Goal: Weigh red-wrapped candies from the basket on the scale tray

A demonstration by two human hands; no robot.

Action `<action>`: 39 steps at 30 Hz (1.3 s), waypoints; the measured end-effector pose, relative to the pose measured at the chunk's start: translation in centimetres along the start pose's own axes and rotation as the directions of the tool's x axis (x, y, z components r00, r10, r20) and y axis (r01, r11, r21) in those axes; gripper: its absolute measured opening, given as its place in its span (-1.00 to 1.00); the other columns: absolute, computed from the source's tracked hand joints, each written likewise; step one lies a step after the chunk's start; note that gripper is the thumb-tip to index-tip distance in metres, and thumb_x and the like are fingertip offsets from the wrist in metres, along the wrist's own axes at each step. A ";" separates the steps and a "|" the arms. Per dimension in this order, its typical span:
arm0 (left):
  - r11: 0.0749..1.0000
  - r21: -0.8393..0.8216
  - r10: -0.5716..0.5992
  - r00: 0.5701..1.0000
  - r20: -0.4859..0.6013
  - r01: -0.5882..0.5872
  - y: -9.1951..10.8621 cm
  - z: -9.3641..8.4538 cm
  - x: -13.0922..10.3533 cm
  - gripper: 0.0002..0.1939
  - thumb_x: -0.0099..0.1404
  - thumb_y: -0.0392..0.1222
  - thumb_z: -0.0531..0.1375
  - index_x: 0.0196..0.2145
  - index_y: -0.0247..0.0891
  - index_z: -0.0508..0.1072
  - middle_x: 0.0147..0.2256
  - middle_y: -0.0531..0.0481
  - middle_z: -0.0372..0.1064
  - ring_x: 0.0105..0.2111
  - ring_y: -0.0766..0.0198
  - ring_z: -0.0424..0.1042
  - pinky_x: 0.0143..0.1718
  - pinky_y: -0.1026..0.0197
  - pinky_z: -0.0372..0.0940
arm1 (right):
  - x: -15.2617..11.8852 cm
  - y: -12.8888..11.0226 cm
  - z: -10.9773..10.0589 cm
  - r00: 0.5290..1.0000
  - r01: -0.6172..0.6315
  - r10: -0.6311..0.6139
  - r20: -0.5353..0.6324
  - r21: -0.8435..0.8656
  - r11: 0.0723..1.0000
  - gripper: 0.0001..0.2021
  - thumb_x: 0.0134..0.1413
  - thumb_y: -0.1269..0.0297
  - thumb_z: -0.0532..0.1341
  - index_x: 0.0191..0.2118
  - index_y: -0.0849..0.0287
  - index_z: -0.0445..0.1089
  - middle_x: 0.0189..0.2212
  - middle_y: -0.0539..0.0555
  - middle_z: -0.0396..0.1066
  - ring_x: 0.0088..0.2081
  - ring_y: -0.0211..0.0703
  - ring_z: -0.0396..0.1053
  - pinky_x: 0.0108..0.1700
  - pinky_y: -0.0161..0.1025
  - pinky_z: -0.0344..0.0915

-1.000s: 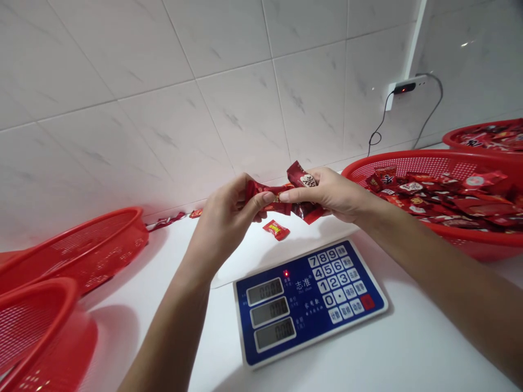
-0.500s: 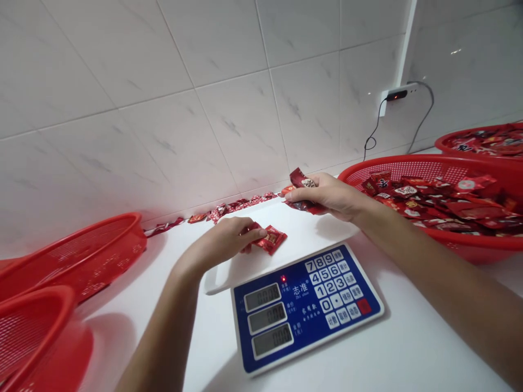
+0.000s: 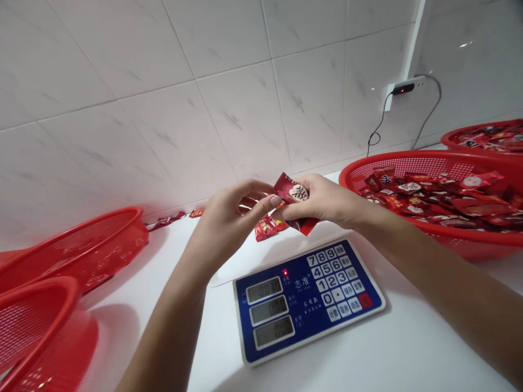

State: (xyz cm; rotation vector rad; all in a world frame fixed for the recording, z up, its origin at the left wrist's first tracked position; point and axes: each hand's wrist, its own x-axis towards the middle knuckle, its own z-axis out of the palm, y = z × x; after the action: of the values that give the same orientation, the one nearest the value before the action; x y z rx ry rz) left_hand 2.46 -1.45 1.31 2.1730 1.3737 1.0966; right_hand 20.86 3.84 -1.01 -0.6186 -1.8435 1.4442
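A dark red candy packet [image 3: 295, 197] sits pinched in the right hand [image 3: 327, 201], with the left hand [image 3: 229, 218] open-fingered, its thumb tip meeting it. Below them small red candies [image 3: 267, 227] lie on the scale [image 3: 302, 296]; a full red basket [image 3: 429, 163] sits right of the right hand.

packets [image 3: 295, 197]: glossy foil-like wrap | baskets [image 3: 425, 163]: perforated red plastic | wall [image 3: 163, 81]: glossy marbled tile
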 end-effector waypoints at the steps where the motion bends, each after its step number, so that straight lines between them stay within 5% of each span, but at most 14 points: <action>1: 1.000 0.005 0.006 1.000 -0.008 -0.006 -0.1 0.1 0.0 -0.73 0.32 0.03 0.25 -0.16 -0.19 0.56 -0.22 -0.08 0.57 -0.23 0.17 0.53 -0.23 0.19 0.38 | 0.0 0.1 0.0 1.000 -0.001 0.001 0.001 -0.001 1.000 -0.82 -0.17 0.35 0.39 -0.47 0.21 0.37 -0.58 -0.08 0.31 -0.55 -0.35 0.25 -0.52 -0.36 0.11; 7: 0.994 0.072 0.086 0.996 0.009 -0.086 -0.7 0.1 0.2 -0.69 0.39 0.05 0.16 -0.13 -0.17 0.58 -0.12 -0.12 0.55 -0.12 0.13 0.50 -0.16 0.17 0.38 | 0.4 0.5 -0.7 0.994 -0.060 0.045 0.104 0.154 0.986 -0.75 -0.15 0.24 0.44 -0.48 0.23 0.38 -0.61 -0.11 0.22 -0.58 -0.42 0.09 -0.57 -0.37 -0.08; 12: 0.989 0.021 0.141 0.987 0.083 -0.143 -1.0 0.2 0.3 -0.72 0.38 -0.01 0.19 -0.02 -0.12 0.51 -0.07 -0.10 0.51 -0.07 0.16 0.47 -0.13 0.18 0.38 | 0.5 0.2 -1.2 0.991 -0.107 0.077 0.106 0.320 0.941 -0.70 -0.22 0.25 0.51 -0.44 0.25 0.41 -0.59 -0.11 0.21 -0.57 -0.43 0.07 -0.58 -0.40 -0.02; 17: 0.972 0.176 0.177 0.977 -0.121 -0.155 -1.0 0.7 0.3 -0.94 0.30 -0.15 0.28 -0.28 -0.14 0.54 -0.25 0.02 0.46 -0.24 0.26 0.46 -0.25 0.24 0.34 | 0.4 0.1 -1.3 0.992 -0.114 0.091 0.090 0.300 0.947 -0.69 -0.18 0.24 0.51 -0.46 0.26 0.38 -0.60 -0.11 0.18 -0.57 -0.45 0.03 -0.60 -0.43 -0.06; 23: 0.992 0.099 0.098 0.970 -0.224 -0.078 -0.6 0.8 0.3 -0.83 0.31 -0.15 0.25 -0.43 -0.20 0.43 -0.38 0.05 0.46 -0.35 0.29 0.44 -0.27 0.21 0.33 | 0.3 0.0 -1.5 0.990 -0.143 0.140 0.030 0.213 0.967 -0.71 -0.14 0.20 0.48 -0.44 0.25 0.40 -0.55 -0.07 0.21 -0.56 -0.44 0.06 -0.59 -0.41 -0.05; 30: 0.981 -0.176 -0.090 0.994 -0.064 0.077 -1.3 0.0 0.6 -0.79 0.30 -0.05 0.24 -0.37 -0.24 0.46 -0.43 0.02 0.49 -0.42 0.33 0.45 -0.37 0.31 0.33 | 0.5 0.8 -1.9 0.999 -0.047 0.047 -0.027 0.023 0.999 -0.69 -0.03 0.12 0.41 -0.48 0.22 0.34 -0.58 -0.07 0.26 -0.57 -0.41 0.11 -0.56 -0.38 -0.06; 34: 0.985 -0.113 -0.128 0.991 0.041 0.132 -1.6 -0.2 0.6 -0.75 0.24 0.01 0.27 -0.33 -0.25 0.48 -0.38 -0.03 0.52 -0.35 0.26 0.49 -0.34 0.28 0.33 | 0.5 0.8 -1.8 0.998 -0.038 0.036 -0.051 -0.047 0.998 -0.68 -0.07 0.11 0.42 -0.46 0.23 0.37 -0.58 -0.05 0.30 -0.57 -0.39 0.18 -0.56 -0.37 -0.03; 39: 0.986 0.121 -0.114 0.994 0.005 0.112 -1.4 0.1 0.6 -0.73 0.20 0.03 0.24 -0.40 -0.26 0.48 -0.47 -0.03 0.47 -0.43 0.19 0.43 -0.45 0.21 0.23 | 0.5 0.7 -1.3 0.998 -0.040 0.041 -0.055 0.013 0.999 -0.78 -0.16 0.28 0.45 -0.44 0.24 0.42 -0.59 -0.09 0.31 -0.57 -0.39 0.23 -0.54 -0.39 0.09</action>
State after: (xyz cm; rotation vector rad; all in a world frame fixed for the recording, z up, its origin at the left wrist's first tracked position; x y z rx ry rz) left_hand 1.86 -0.21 0.59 2.1495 1.5742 0.9814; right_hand 21.52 5.22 -1.43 -0.6866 -1.7876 1.4491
